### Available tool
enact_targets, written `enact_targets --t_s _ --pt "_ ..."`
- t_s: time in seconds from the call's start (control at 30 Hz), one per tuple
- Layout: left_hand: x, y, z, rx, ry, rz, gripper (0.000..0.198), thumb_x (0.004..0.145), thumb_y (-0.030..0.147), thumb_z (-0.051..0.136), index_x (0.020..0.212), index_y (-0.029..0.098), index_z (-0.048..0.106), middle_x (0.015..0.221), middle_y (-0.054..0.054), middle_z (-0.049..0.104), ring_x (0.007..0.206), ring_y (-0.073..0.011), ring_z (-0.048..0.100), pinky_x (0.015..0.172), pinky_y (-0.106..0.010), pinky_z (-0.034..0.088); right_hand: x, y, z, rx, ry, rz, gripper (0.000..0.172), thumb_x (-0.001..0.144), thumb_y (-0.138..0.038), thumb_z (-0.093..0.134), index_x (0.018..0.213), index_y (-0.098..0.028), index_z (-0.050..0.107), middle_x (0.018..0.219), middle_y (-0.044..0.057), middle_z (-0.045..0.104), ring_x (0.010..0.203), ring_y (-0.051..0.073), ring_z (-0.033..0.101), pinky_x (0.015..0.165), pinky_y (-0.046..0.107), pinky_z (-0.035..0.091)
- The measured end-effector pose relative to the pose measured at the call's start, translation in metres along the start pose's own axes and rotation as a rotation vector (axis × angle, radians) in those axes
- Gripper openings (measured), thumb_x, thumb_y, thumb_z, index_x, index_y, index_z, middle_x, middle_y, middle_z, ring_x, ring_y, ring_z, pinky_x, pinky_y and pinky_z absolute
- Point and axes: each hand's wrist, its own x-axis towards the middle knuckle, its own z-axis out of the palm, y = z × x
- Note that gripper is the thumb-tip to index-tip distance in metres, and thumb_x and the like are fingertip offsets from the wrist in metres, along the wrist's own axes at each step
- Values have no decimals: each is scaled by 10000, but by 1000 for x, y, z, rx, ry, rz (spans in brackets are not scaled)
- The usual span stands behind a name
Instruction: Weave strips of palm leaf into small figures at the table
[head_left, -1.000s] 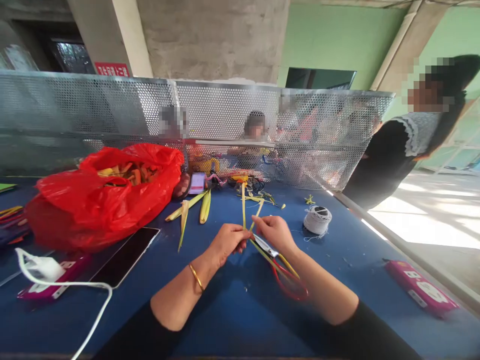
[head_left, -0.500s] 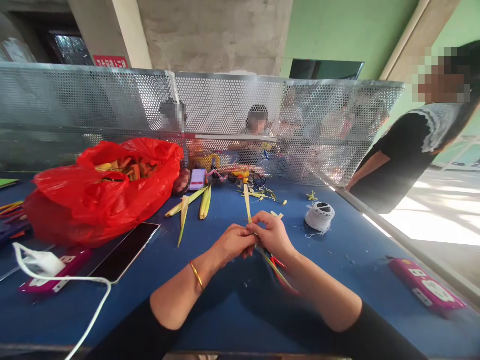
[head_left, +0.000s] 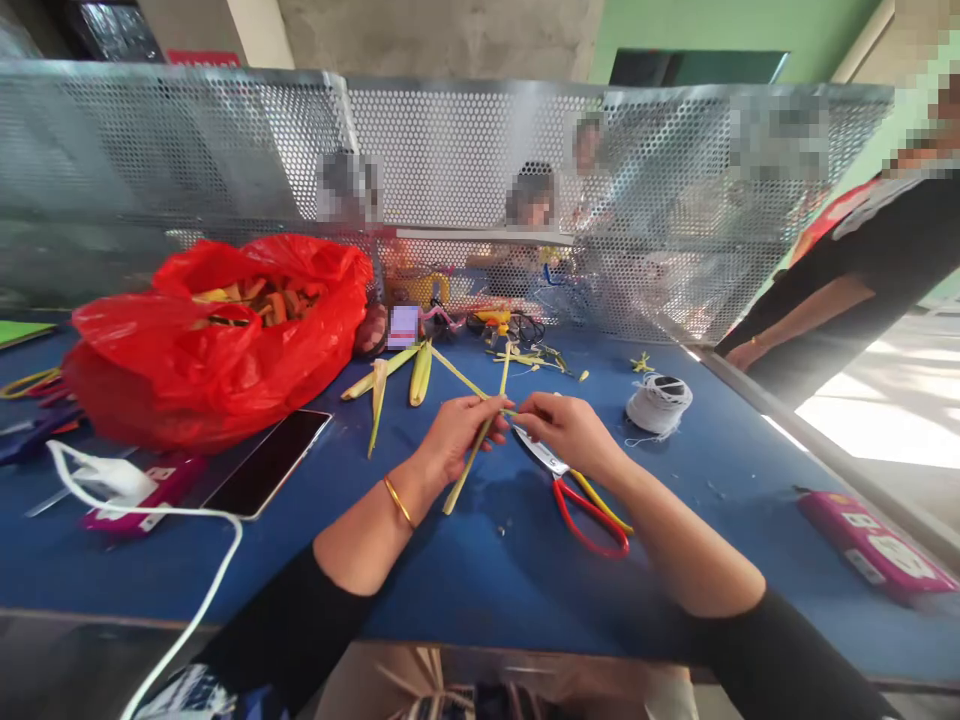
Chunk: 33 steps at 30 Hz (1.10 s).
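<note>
My left hand (head_left: 461, 435) is closed on pale yellow-green leaf strips (head_left: 466, 472) that cross at its fingertips. One end points down toward me, and two others reach up and away. My right hand (head_left: 566, 430) pinches a strip close to that crossing, just right of the left fingers. Beneath and beside the right hand lie scissors (head_left: 559, 472) with one red and one yellow handle, their blades toward the hands. Folded leaf pieces (head_left: 421, 375) rest beyond my left hand. Thin leaf scraps (head_left: 529, 358) are scattered farther back.
A red plastic bag (head_left: 202, 390) of folded pieces stands at left, beside a dark phone (head_left: 274, 462) and a white cable (head_left: 217, 575). White string (head_left: 658, 405) and a magenta box (head_left: 874, 545) sit at right. A perforated metal screen (head_left: 465, 150) borders the back; a person stands at right.
My hands have moved slightly apart, and the strips now spread in a cross between them. The scissors, mostly hidden under my right hand before, show plainly. The view has tilted down.
</note>
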Motion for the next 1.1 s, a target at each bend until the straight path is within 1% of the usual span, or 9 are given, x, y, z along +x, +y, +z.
enact_targets --t_s 0.13,0.27,0.37,0.47,0.53,0.67,0.83,0.93,1.1 --pt "5 -6 2 -41 42 -28 109 780 191 652 724 113 702 519 2 592 431 -75 541 439 -187 369 0 2 5 -125 15 -104 239 851 -297 541 651 -188 611 545 -20 539 538 108 425 537 225 263" --pt "8 -10 0 -112 9 -74 155 820 247 640 780 118 715 571 -17 637 472 -96 590 489 -207 452 2 6 5 -187 28 -83 243 866 -297 527 669 -198 628 564 -14 563 529 115 421 537 238 260" --pt "8 -8 -3 -158 -28 -89 173 821 281 653 822 124 726 669 -50 698 555 -120 646 546 -217 493 1 5 3 -202 238 -129 179 870 -279 527 794 -206 672 738 27 663 643 145 522 606 252 326" --pt "7 -7 -2 -206 -5 -60 113 781 228 693 817 126 726 716 -61 722 610 -128 664 588 -216 501 -3 -2 8 -254 423 -213 245 892 -315 508 776 -190 683 793 65 662 752 178 564 690 286 355" --pt "7 -8 1 -251 32 -22 95 758 201 707 808 122 725 711 -60 721 618 -123 658 599 -212 494 -6 -7 17 -245 349 -178 310 892 -355 514 683 -187 668 707 47 624 686 160 543 647 280 337" --pt "7 -13 6 -322 74 39 95 710 188 732 777 120 727 704 -65 720 646 -125 651 625 -214 484 -8 -11 43 31 94 70 325 836 -373 570 574 -183 600 564 -11 546 519 108 432 525 256 266" --pt "7 -18 8 -255 79 132 136 647 208 754 752 124 742 696 -78 721 612 -138 627 590 -240 464 -6 -9 57 541 72 174 352 832 -366 502 540 -182 576 494 -12 543 499 113 484 558 252 361" --pt "8 -20 8 -182 130 181 108 620 208 760 682 122 741 688 -87 723 612 -143 625 591 -246 462 -6 -12 54 704 41 194 385 798 -418 553 495 -181 563 442 -15 520 467 111 488 557 257 391" --pt "10 -22 10 -130 212 209 136 663 242 734 744 135 755 719 -81 735 601 -141 617 600 -257 475 -4 -21 46 924 -28 457 344 772 -433 648 569 -166 571 473 -22 554 439 95 537 513 229 431"
